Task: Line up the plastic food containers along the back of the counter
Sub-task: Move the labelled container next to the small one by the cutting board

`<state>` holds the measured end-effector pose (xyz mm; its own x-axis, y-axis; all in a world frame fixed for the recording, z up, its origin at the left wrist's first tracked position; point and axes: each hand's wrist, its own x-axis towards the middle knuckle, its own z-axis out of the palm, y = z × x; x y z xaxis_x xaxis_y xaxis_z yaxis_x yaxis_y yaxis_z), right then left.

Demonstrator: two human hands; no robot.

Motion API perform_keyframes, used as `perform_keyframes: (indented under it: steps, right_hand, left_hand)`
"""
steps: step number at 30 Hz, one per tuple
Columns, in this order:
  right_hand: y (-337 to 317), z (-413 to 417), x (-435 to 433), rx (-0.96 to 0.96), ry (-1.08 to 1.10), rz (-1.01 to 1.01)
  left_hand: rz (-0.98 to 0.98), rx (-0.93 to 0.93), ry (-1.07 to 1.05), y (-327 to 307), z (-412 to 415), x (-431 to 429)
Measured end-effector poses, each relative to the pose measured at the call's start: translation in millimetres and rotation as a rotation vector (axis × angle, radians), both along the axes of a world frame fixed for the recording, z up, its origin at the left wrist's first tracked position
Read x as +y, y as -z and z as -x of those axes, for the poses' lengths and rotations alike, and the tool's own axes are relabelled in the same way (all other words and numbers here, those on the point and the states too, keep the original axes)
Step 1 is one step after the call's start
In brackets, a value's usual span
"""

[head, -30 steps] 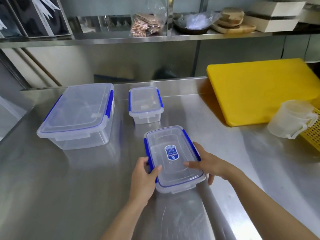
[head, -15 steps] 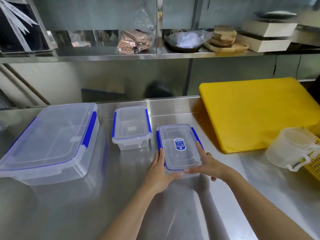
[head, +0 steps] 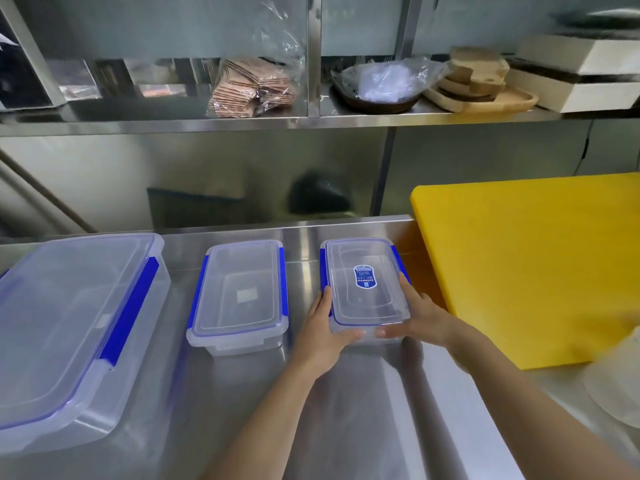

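Both hands, left hand (head: 323,323) and right hand (head: 417,315), grasp the labelled box (head: 365,282) near counter (head: 346,410) back edge | risk: pushed further, it bumps yellow board (head: 536,271)

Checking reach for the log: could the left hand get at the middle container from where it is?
Probably yes. The left hand sits just right of the middle container, with only bare counter between them, but it is gripping the labelled container.

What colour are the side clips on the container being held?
Blue, on the held container, head view.
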<state>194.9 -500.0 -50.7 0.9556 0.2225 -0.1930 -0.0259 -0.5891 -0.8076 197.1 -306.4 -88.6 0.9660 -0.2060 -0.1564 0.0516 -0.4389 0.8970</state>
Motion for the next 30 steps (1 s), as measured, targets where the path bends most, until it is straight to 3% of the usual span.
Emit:
perform_keyframes:
  steps: [4,9,21,24,28,30]
  right_hand:
    - [7,-8,-14,-0.051,0.149,0.469]
    - [0,-6,-32,-0.084,0.147,0.694]
    - [-3,-2,-55,0.024,0.163,0.708]
    - [-16,2,-42,-0.049,0.18,0.716]
    - [-34,2,3,-0.361,0.22,0.629]
    - [-41,3,36,-0.366,0.167,0.515]
  left_hand:
    - [-0.006,0.009,-0.009,1,-8,-12]
    - [-0.002,-0.002,-0.023,-1,-9,-37]
    - [-0.104,-0.018,0.033,-5,-8,-58]
    - [-0.149,-0.046,0.032,-18,-3,-49]
    - [-0.117,-0.208,-0.28,-55,15,-3]
    - [-0.073,-0.308,-0.503,-61,22,38]
